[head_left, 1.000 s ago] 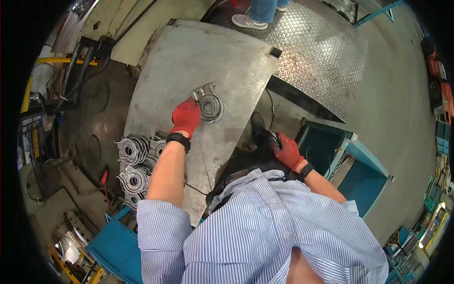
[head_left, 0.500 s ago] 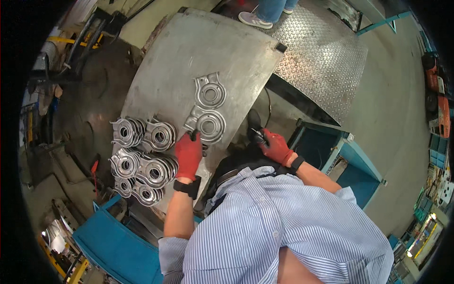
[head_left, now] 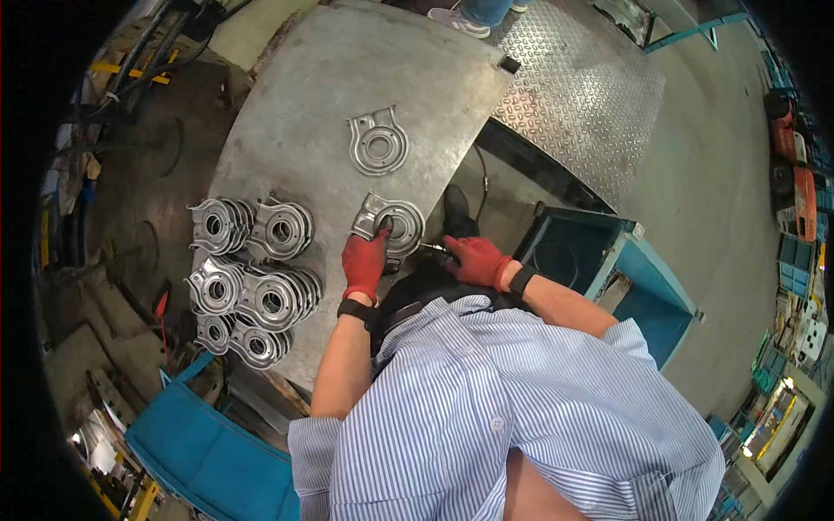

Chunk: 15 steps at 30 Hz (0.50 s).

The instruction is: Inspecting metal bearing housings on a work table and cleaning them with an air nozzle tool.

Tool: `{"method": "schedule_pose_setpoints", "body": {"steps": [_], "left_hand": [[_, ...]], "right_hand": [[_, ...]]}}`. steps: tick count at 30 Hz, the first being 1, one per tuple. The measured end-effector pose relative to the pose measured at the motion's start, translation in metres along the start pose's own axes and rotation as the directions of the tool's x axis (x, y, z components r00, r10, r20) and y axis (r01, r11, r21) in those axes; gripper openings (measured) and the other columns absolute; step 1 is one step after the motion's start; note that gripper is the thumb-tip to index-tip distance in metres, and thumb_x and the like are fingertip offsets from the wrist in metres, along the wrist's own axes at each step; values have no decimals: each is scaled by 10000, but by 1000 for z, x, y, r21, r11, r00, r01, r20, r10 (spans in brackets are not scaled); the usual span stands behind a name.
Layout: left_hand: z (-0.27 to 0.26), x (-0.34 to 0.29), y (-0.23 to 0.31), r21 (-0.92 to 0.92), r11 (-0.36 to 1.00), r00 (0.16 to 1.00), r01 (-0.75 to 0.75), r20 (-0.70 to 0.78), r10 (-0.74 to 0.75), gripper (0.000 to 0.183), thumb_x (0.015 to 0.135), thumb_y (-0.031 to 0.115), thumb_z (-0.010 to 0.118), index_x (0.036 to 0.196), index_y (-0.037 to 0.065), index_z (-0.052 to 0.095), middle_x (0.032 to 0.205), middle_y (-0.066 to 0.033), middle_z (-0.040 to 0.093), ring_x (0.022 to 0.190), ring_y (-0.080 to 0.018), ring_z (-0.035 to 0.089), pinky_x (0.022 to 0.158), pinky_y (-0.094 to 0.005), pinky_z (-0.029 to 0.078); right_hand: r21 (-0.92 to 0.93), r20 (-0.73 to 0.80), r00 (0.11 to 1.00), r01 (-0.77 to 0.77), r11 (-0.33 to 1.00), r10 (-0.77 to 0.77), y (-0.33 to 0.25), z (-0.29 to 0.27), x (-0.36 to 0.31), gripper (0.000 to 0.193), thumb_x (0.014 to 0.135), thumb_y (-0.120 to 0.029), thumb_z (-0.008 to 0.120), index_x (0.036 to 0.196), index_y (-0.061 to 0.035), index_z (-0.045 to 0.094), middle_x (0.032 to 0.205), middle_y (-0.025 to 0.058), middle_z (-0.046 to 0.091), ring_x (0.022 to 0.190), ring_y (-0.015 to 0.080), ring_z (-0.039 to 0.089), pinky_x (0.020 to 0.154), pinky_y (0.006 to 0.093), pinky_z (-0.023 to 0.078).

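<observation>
My left hand [head_left: 365, 265], in a red glove, is closed on a stamped metal bracket [head_left: 405, 227] at the table's right edge. The bracket has a ringed round end and a flanged tab, with fingers over its near-left side. My right hand [head_left: 478, 262], also gloved in red, grips a slender metal-tipped tool [head_left: 437, 249]. Its tip points at the bracket's lower right rim; whether they touch I cannot tell. Farther up lies a second bracket [head_left: 380, 149], flat on the metal table [head_left: 295, 104].
Stacks of similar brackets [head_left: 276, 300] stand on the table's left side. A blue padded seat [head_left: 204, 451] is at the lower left, an open blue cabinet [head_left: 638, 282] at the right. Beyond the table, a person's shoe [head_left: 460, 23] rests near a tread-plate platform [head_left: 578, 95].
My left hand has drawn the nearer bracket right, away from the farther one and to the table's edge. My right hand has moved left, bringing the tool's tip up to it.
</observation>
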State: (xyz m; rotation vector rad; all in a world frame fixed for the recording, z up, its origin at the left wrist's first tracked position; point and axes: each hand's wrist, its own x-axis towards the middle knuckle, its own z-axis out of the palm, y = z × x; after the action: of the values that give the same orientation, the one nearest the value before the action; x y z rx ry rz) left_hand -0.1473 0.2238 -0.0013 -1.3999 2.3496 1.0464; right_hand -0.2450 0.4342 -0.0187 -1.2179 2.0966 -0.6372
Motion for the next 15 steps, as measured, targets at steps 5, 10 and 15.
{"method": "schedule_pose_setpoints", "body": {"steps": [5, 10, 15], "left_hand": [[11, -1, -7, 62, 990, 987, -127, -96, 132, 319, 794, 320, 618, 1005, 81, 613, 949, -188, 619, 902, -378, 576, 744, -429, 451], [22, 4, -17, 7, 978, 969, -208, -136, 207, 303, 800, 298, 608, 1027, 98, 599, 979, -177, 607, 919, -369, 572, 760, -429, 447], [22, 3, -15, 42, 985, 971, -170, -160, 175, 329, 802, 318, 607, 993, 51, 597, 970, -187, 606, 916, -374, 571, 767, -439, 442]], "right_hand": [[13, 9, 998, -67, 998, 67, -5, 2, 1, 376, 786, -267, 585, 1032, 0, 487, 847, 222, 597, 819, 386, 573, 708, 459, 450], [-3, -81, 995, -57, 998, 57, -1, 15, 6, 310, 771, -241, 591, 952, -11, 489, 788, 215, 594, 763, 380, 581, 674, 463, 451], [-18, -101, 992, -73, 997, 71, -4, 18, 10, 325, 763, -237, 601, 969, -12, 491, 792, 209, 597, 767, 383, 582, 674, 467, 452]]}}
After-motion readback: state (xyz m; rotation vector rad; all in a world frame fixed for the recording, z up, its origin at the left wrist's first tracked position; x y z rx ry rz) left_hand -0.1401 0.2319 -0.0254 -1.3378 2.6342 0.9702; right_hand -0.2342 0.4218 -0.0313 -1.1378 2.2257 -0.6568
